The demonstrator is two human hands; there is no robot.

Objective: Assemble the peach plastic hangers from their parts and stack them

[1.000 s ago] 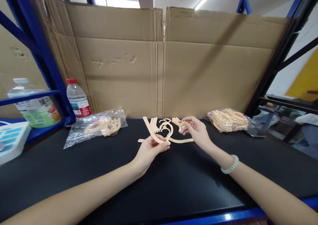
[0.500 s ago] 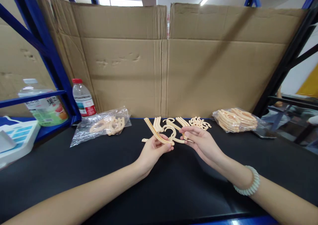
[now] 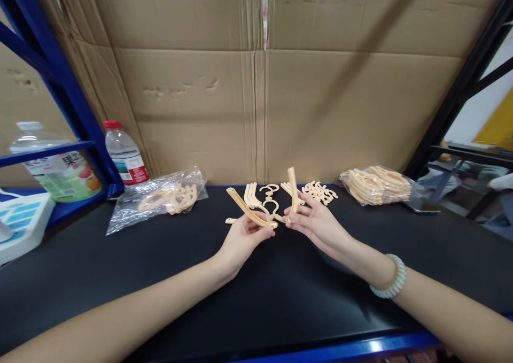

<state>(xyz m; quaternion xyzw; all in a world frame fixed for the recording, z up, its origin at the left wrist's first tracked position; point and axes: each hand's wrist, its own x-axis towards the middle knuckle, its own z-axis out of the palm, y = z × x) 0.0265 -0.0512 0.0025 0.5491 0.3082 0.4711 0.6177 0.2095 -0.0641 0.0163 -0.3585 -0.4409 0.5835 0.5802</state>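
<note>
My left hand (image 3: 242,245) pinches a beige plastic hanger arm (image 3: 241,205) by its lower right end, the long part slanting up to the left. In my right hand (image 3: 324,225) a second hanger arm (image 3: 293,187) stands nearly upright, gripped near its bottom end. The two arms are apart, their lower ends close together. Just behind them is a beige hanger hook (image 3: 273,205); whether it is joined to the left piece I cannot tell. Beyond my hands lie a row of hanger arms (image 3: 250,193), more hooks (image 3: 269,188) and a pile of small curved pieces (image 3: 319,192).
On the black table (image 3: 248,309), a clear bag of hanger parts (image 3: 164,197) lies left and a fuller bag (image 3: 374,185) right, beside a phone-like flat object (image 3: 420,205). Bottles (image 3: 126,154) stand by the blue frame at left. Cardboard (image 3: 192,112) walls the back.
My right hand has lifted a hanger arm from the row, turning it upright next to the left one. My left hand still holds its piece. The view has tilted slightly down.
</note>
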